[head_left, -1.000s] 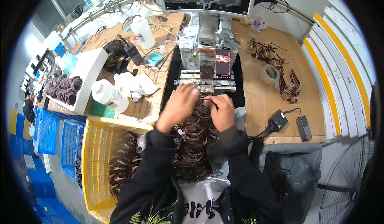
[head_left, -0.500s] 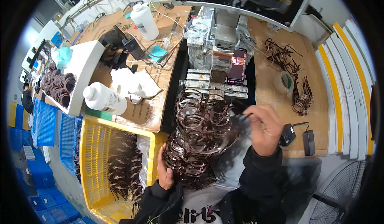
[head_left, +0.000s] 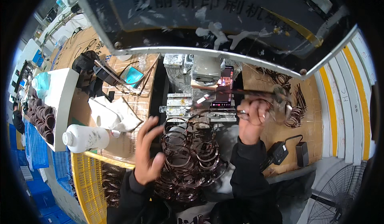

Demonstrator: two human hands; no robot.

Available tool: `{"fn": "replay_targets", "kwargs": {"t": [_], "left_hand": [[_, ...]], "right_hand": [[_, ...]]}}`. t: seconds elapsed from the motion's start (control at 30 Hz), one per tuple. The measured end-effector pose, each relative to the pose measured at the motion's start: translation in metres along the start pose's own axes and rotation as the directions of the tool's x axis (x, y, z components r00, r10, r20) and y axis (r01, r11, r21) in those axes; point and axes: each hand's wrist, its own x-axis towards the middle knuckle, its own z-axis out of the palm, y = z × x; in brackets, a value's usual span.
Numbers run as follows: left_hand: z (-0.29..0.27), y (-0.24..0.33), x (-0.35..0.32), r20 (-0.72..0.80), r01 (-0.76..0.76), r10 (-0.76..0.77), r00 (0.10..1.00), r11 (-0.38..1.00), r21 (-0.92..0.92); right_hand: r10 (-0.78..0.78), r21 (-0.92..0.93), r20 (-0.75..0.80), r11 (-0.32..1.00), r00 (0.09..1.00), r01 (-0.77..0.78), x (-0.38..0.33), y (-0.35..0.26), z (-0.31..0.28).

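Observation:
A large stack of brown eyeglass frames (head_left: pixel 188 160) is piled on my lap, rims nested together. My left hand (head_left: pixel 148 156) is raised at the stack's left side, fingers apart and holding nothing. My right hand (head_left: pixel 252 118) is closed on a single eyeglass frame (head_left: pixel 248 92), smeared by motion, held above the far right of the stack. That frame reaches left across the front of a small machine (head_left: pixel 206 70), which has a metal slotted bed (head_left: pixel 180 102) below it. Upright beside the machine stands a lit phone (head_left: pixel 226 86).
A dark panel with a pale edge (head_left: pixel 212 54) hangs low overhead. To the left are a white bottle (head_left: pixel 86 139), a white cloth (head_left: pixel 110 112) and a yellow basket (head_left: pixel 86 180) of more frames. Loose frames (head_left: pixel 296 116), black adapters (head_left: pixel 302 154) and a fan (head_left: pixel 340 192) are on the right.
My right hand has lifted an eyeglass frame forward towards the machine. My left hand has left the stack's side and opened. The view has tilted, showing more of the overhead panel.

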Motion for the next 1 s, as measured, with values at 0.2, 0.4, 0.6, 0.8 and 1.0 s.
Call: {"fn": "replay_targets", "kwargs": {"t": [0.2, 0.4, 0.6, 0.8, 1.0], "left_hand": [[0.018, -0.010, 0.050, 0.131, 0.214, -0.197, 0.972, 0.968, -0.134], [0.018, -0.015, 0.033, -0.016, 0.203, -0.215, 0.977, 0.942, -0.267], [0.012, -0.019, 0.030, 0.006, 0.251, -0.255, 0.967, 0.947, -0.199], [0.009, -0.012, 0.045, 0.022, 0.203, -0.202, 0.979, 0.966, -0.162], [-0.004, 0.027, 0.067, 0.194, -0.096, 0.134, 0.972, 0.976, -0.195]], "right_hand": [[0.098, -0.180, 0.052, 0.980, 0.994, -0.087, 0.032, 0.035, 0.025], [0.012, -0.290, 0.082, 0.957, 0.997, 0.012, 0.036, 0.045, 0.030], [-0.045, -0.341, 0.053, 0.938, 0.998, 0.061, 0.033, 0.050, 0.030], [-0.045, -0.313, 0.058, 0.948, 0.997, 0.061, 0.034, 0.053, 0.025], [-0.213, -0.472, 0.288, 0.817, 0.934, 0.332, 0.010, 0.018, 0.033]]}}
